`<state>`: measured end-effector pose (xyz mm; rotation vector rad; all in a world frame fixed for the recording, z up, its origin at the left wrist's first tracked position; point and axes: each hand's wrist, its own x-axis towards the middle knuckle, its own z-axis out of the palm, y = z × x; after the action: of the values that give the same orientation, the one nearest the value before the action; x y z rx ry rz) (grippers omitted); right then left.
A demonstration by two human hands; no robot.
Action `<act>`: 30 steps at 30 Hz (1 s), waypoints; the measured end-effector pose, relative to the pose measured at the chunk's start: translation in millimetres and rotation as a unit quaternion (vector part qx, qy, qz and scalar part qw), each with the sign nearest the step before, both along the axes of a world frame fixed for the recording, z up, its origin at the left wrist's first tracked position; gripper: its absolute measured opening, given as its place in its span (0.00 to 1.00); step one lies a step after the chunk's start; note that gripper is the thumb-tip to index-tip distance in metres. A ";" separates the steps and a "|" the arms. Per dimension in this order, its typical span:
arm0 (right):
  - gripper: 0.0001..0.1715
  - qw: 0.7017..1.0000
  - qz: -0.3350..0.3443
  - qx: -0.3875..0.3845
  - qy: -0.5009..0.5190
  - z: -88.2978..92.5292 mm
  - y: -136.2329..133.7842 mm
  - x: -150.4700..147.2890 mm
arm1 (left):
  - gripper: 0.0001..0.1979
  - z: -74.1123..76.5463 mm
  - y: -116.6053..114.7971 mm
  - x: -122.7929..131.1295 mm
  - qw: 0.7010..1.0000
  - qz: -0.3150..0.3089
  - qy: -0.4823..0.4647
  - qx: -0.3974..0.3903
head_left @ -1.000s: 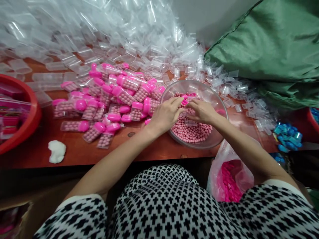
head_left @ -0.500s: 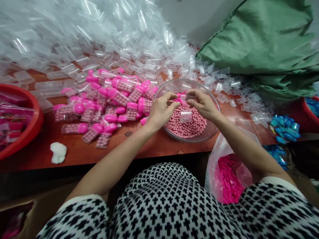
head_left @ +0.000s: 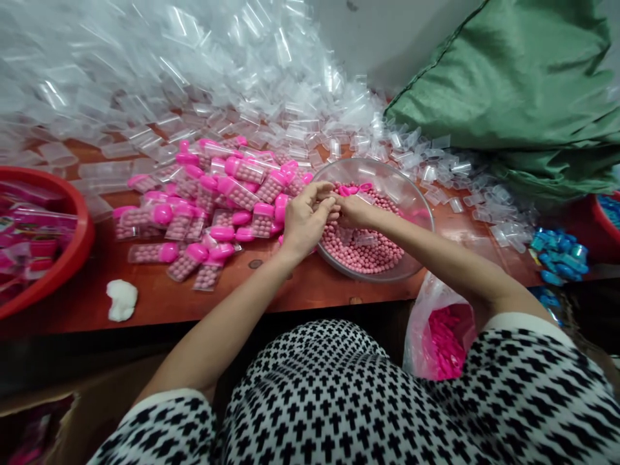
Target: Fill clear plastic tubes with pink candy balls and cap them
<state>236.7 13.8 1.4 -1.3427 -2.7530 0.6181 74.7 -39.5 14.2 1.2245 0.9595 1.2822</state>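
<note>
Two hands meeting over the near-left rim of the clear bowl [head_left: 411, 194], seen from the head camera only. Left hand [head_left: 305, 219] curled, fingers [head_left: 323, 205] pinched shut toward the right, closed on something small; what exactly, too hidden to tell. Right hand [head_left: 356, 210] lying across the pink beads [head_left: 368, 248], its fingertips pressed up against those of the left, also closed, grip contents not clear. Small clear vial [head_left: 364, 237] resting on the beads just right of and below the joined fingertips, long axis roughly left to right, apart from both hands and nearer the right one. Few pink caps [head_left: 356, 189] at the far side of the bead heap, just beyond the fingertips. Left of the bowl, heap of filled vials with pink caps [head_left: 217, 200] on the brown table [head_left: 290, 290]; behind, big drift of empty clear vials [head_left: 169, 84]. Red basin [head_left: 77, 245] at far left, white wad [head_left: 122, 300] near the table edge, bag of pink caps [head_left: 443, 339] below the right forearm, green sack [head_left: 523, 90] at upper right, blue pieces [head_left: 559, 258] at right.
</note>
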 end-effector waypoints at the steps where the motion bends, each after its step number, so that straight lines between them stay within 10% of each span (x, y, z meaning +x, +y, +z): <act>1: 0.23 0.996 -0.026 -0.040 0.074 -1.1 -0.4 0.1 | 0.13 -0.9 -0.5 -1.3 1.000 0.006 -0.010 0.000; 6: 0.27 0.908 -0.136 -0.212 0.334 16.0 -15.8 19.4 | 0.14 -3.3 -2.9 -8.9 0.998 0.032 -0.010 0.047; 12: 0.34 0.853 -0.156 -0.212 0.450 44.0 -41.3 35.2 | 0.21 7.6 -1.9 -2.9 0.989 -0.057 0.111 0.075; 19: 0.29 0.866 -0.130 -0.151 0.459 54.0 -55.4 49.1 | 0.11 12.8 0.0 16.1 0.981 -0.174 -0.045 -0.079; 26: 0.13 0.927 -0.121 -0.050 0.352 60.6 -60.8 54.2 | 0.19 10.3 -0.8 17.9 0.977 -0.205 -0.043 -0.038; 30: 0.21 0.911 -0.138 -0.069 0.382 57.5 -59.5 56.2 | 0.19 6.9 -1.0 19.8 0.987 -0.143 -0.071 -0.019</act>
<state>292.9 -45.7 58.9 -1.1381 -1.8890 1.0518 94.5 -40.4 21.1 1.1759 0.6750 1.1029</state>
